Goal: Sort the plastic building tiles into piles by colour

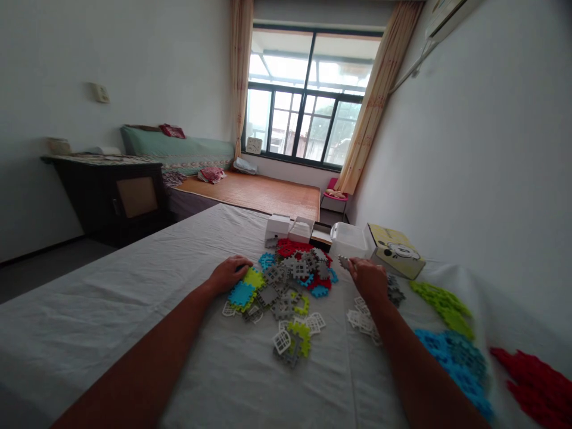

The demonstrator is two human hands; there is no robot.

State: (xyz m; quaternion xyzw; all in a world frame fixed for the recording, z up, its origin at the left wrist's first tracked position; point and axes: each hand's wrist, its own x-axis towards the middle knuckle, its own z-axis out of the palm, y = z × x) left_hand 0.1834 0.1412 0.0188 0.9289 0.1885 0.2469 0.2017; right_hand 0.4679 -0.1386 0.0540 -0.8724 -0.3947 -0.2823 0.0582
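Note:
My right hand (370, 279) pinches a grey toothed building tile (344, 262) between thumb and fingers, just above the cloth. My left hand (229, 273) rests at the left edge of a mixed pile, its fingers curled; what they hold, if anything, is hidden. Beside it lie a blue tile (242, 294) and a yellow-green tile (254, 277). The pile's middle has grey tiles (283, 305), with red tiles (292, 246) behind. White window-shaped pieces (282, 342) lie near the front, and more white pieces (361, 319) are left of my right forearm.
Sorted heaps of green tiles (444, 307), blue tiles (456, 363) and red tiles (540, 384) lie on the right. Behind the pile stand white boxes (277, 227), a clear plastic container (349, 239) and a yellow box (395, 250). White cloth (179, 250) covers the table.

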